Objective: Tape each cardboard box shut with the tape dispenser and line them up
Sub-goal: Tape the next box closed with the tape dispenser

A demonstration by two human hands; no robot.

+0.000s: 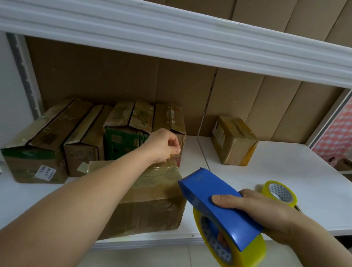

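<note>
At frame centre, the tape end (170, 165) is pinched by the left hand (162, 146) over the box (151, 207), while the dispenser (217, 204) is gripped by the right hand (267, 211), apparently for stretching a strip.

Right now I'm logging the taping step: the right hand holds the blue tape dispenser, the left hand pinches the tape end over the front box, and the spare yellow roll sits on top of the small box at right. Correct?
One detail is off. The head view shows the spare yellow roll lying on the white shelf, in front of the small box, not on it. The right hand does hold the blue tape dispenser, and the left hand pinches the tape end over the front box.
</note>
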